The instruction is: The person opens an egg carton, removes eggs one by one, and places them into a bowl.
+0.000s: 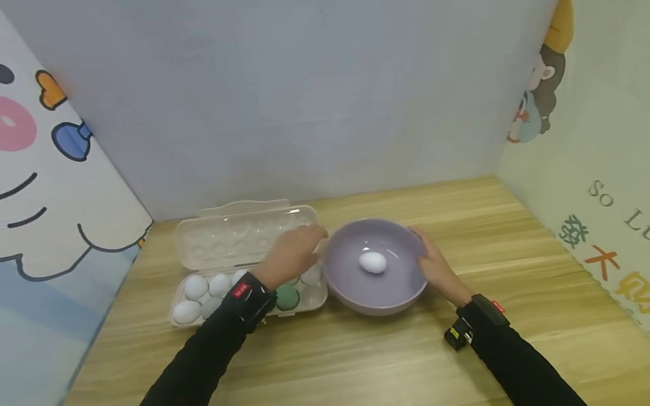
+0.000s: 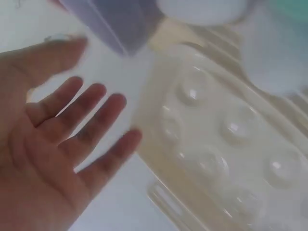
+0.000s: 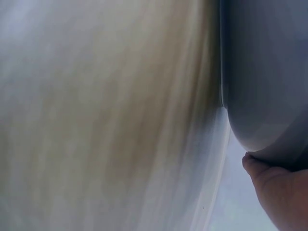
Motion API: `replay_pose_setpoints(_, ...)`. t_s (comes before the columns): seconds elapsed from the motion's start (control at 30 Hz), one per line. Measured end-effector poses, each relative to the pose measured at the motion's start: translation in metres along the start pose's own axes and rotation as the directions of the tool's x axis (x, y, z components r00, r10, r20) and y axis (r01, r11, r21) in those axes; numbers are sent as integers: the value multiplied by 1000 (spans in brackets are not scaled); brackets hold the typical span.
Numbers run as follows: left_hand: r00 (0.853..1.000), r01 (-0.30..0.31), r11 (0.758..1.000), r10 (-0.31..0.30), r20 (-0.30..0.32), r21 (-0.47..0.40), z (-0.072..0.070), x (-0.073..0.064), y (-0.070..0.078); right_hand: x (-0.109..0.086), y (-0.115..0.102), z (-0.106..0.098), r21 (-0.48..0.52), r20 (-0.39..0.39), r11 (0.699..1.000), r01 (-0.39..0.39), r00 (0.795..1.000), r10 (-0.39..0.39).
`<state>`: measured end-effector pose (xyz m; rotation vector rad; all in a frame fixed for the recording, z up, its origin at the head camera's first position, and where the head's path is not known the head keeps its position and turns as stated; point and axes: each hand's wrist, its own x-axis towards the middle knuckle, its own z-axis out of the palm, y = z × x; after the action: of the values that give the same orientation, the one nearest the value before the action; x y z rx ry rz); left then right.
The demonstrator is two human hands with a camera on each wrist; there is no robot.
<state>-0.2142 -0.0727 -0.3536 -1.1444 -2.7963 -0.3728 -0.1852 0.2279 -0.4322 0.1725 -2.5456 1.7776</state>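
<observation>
Nearest, the bench [image 1: 315,366] is crossed by two black sleeves [image 1: 198,349]. The grip of the right hand [image 1: 440,269] is clamped on the right rim of a lilac bowl [image 1: 355,290], set toward the back edge, with one white egg [image 1: 373,262] inside. The left hand [image 1: 291,254], fingers and thumb apart, is held over the right end of an egg carton [image 1: 317,300], where white and green eggs [image 1: 288,297] are seated near the back-left corner. Behind, its clear lid [image 1: 203,242] is laid open.
</observation>
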Motion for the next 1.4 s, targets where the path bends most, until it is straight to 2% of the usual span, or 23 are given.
replay_pose_setpoints(0.13,998,26,999,-24,61,-34,2,-20,-15,1,-1,-2,-18,-4,1000,2,1000,-2)
replay_pose_setpoints(0.27,990,55,996,-45,130,-76,14,-26,-20,1,-2,-2,-6,-13,1000,11,1000,-11)
replay_pose_setpoints(0.37,987,27,998,-19,158,-48,25,-25,-22,1,-2,0,4,-11,1000,12,1000,-12)
replay_pose_setpoints(0.5,988,-50,997,42,151,51,36,-19,-22,-1,-2,0,1,-7,1000,8,1000,-8)
replay_pose_setpoints(0.6,989,-65,995,54,141,70,39,-17,-21,-2,-2,0,0,-7,1000,9,1000,-9)
replay_pose_setpoints(0.73,988,-44,998,35,149,54,38,-16,-19,-3,-4,0,3,-9,1000,15,1000,-15)
replay_pose_setpoints(0.93,984,36,997,-49,174,75,35,-14,-15,-2,-5,1,18,-11,1000,25,1000,-24)
replay_pose_setpoints(1.03,987,54,995,-65,148,79,28,-14,-14,-1,-5,2,16,-10,1000,21,1000,-20)
replay_pose_setpoints(1.13,993,61,995,-69,97,78,15,-17,-14,0,-5,2,4,-13,1000,11,1000,-11)
replay_pose_setpoints(1.27,999,37,997,-36,-20,73,-1,-20,-12,0,-5,2,4,-15,1000,13,1000,-13)
replay_pose_setpoints(1.4,988,-37,999,40,-149,21,-11,-18,-7,-2,-4,1,7,-18,1000,14,1000,-14)
